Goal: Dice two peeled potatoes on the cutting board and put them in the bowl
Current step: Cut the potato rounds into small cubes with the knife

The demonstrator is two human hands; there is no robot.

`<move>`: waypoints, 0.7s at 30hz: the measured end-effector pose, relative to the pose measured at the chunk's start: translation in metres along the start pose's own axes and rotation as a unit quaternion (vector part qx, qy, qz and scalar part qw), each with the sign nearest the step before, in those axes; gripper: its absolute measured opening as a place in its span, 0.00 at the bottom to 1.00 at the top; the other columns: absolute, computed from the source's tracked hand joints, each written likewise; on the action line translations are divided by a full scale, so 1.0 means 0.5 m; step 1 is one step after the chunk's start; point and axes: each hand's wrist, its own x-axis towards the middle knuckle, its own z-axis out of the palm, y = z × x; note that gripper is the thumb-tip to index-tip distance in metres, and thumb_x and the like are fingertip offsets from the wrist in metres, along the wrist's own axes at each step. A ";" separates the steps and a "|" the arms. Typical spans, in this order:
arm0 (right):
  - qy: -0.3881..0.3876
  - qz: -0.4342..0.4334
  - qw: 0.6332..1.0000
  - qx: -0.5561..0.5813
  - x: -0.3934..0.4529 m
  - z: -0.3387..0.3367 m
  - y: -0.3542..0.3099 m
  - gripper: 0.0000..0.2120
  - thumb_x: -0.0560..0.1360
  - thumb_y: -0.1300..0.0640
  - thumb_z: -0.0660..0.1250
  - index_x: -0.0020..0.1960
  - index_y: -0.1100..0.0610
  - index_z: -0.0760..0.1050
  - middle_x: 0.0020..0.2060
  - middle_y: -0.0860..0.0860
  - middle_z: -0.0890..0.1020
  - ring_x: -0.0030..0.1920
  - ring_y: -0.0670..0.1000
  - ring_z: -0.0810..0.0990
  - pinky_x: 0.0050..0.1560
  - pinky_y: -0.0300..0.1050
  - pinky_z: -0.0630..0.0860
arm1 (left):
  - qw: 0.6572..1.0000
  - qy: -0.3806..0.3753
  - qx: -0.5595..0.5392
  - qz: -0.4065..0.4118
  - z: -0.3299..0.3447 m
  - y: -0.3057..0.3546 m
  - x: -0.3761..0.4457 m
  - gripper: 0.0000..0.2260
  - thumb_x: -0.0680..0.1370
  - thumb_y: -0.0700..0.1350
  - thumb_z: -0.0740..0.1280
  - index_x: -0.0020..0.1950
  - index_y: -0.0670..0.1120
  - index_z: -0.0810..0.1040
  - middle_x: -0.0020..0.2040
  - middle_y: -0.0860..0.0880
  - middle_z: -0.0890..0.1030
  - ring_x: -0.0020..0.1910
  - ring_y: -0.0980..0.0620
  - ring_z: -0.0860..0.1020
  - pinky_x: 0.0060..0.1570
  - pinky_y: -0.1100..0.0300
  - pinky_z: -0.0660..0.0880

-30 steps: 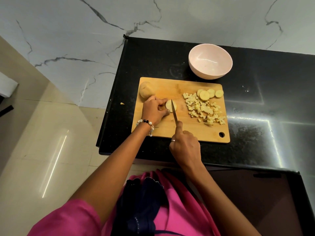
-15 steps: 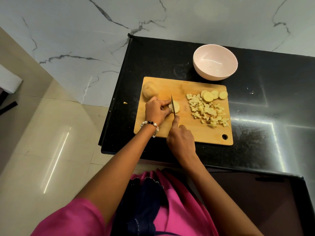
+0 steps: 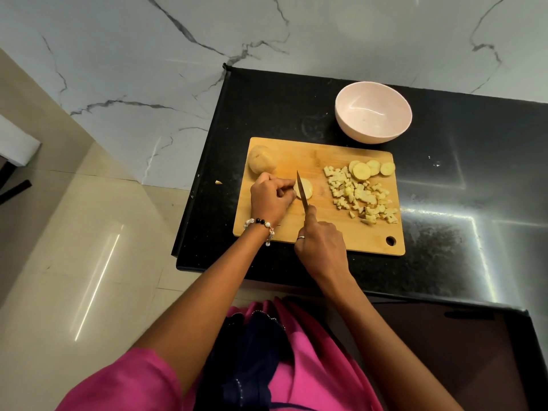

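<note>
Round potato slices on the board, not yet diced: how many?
4 round slices, overlapping in a row at the cutting board's far right edge, behind the diced pile. More could hide underneath.

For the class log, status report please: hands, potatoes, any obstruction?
Left hand pinning potato piece; right hand gripping knife, blade on it. Diced pile on board; bowl empty. Nothing blocking.
</note>
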 end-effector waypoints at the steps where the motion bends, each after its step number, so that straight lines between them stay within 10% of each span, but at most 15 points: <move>1: -0.003 0.000 1.000 -0.002 0.006 -0.001 0.000 0.28 0.77 0.60 0.53 0.76 0.63 0.52 0.46 0.61 0.79 0.42 0.62 0.77 0.36 0.48 0.66 | 1.000 0.007 -0.003 -0.003 0.002 0.000 0.000 0.11 0.71 0.42 0.74 0.53 0.44 0.83 0.45 0.50 0.75 0.34 0.61 0.71 0.38 0.79 0.68; 21: -0.039 0.016 0.999 0.033 -0.045 0.000 0.008 0.28 0.78 0.58 0.54 0.76 0.60 0.53 0.43 0.60 0.79 0.41 0.61 0.77 0.35 0.48 0.66 | 0.999 0.019 -0.014 -0.039 0.008 0.006 0.003 0.11 0.69 0.41 0.75 0.51 0.44 0.84 0.45 0.51 0.74 0.34 0.60 0.71 0.37 0.80 0.67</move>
